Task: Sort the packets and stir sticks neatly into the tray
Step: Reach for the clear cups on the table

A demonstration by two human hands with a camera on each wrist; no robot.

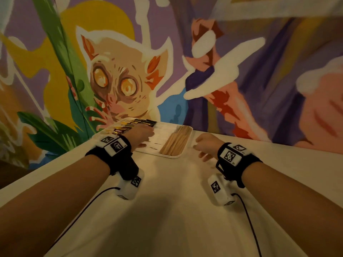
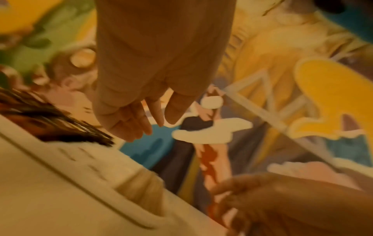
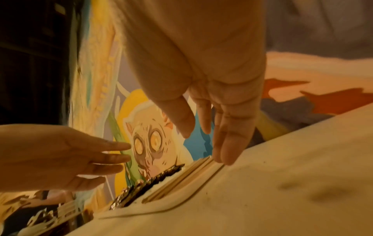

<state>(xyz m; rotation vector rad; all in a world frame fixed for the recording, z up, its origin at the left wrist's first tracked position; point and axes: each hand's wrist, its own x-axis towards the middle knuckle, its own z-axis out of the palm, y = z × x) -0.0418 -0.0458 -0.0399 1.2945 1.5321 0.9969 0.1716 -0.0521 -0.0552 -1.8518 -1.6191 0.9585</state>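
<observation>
A white tray [image 1: 172, 156] lies at the table's far edge. Dark packets [image 1: 133, 125] fill its left part in a row, and wooden stir sticks [image 1: 176, 143] lie bundled in its right compartment. My left hand [image 1: 141, 136] hovers over the tray beside the packets, and the left wrist view shows that hand [image 2: 145, 123] with straight fingers holding nothing, the packets [image 2: 50, 127] below it. My right hand [image 1: 204, 145] is just right of the tray. The right wrist view shows the right hand [image 3: 206, 143] relaxed and empty, fingertips near the tray rim [image 3: 161, 210] beside the sticks [image 3: 181, 180].
The pale table [image 1: 167, 210] stretches from the tray toward me, with two wrist-camera cables trailing across it. A painted mural wall [image 1: 120, 80] rises directly behind the tray. The table's left edge [image 1: 46, 171] drops off to a dark floor.
</observation>
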